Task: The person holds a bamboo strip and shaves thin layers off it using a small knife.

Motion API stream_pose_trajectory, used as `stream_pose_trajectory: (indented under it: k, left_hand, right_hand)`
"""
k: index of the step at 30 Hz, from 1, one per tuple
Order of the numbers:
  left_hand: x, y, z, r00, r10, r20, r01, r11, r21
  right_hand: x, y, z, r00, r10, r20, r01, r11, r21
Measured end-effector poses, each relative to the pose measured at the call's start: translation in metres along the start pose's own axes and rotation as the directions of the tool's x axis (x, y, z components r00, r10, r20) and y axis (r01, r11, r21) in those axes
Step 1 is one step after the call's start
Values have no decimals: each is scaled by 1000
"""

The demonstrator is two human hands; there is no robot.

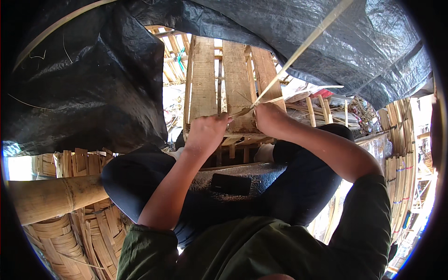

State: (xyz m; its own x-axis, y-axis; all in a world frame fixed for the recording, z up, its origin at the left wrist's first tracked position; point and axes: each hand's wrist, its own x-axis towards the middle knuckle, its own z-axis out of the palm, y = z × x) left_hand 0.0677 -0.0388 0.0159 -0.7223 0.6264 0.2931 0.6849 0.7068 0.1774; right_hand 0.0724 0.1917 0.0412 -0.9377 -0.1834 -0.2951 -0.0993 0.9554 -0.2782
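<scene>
My left hand (208,133) is closed, its fingers pinching the near end of a long, pale bamboo strip (303,50). Close beside it, my right hand (269,117) is closed round the same strip, with the knuckles turned up. Between the two hands a short brownish flat piece (241,113) shows; whether it is the strip itself or a blade, I cannot tell. From my right hand the strip slants up toward the far right. A thin pale sliver (322,87) sticks out beyond my right wrist. Both hands are just above the near end of a wooden plank bench (203,77).
Black plastic sheeting (93,88) hangs at the left and across the far side. A thick bamboo pole (60,196) lies at my left, above woven bamboo (79,238). A dark phone (230,184) rests between my legs. Bundled bamboo strips (400,186) stand at the right.
</scene>
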Motion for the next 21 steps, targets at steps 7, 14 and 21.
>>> stream_pose_trajectory:
  k: [7,14,21]
  left_hand:
    - [1,-11,-14,996,-85,-25,84,996,-28]
    - [4,-23,-21,986,-164,-21,163,986,-34]
    - [4,-20,-22,983,-175,53,178,982,-61]
  right_hand:
    - [-2,-16,-51,950,196,243,-209,977,29]
    - [-25,-2,-92,930,339,139,-366,877,311]
    - [-23,-10,-68,954,301,-6,-229,738,635]
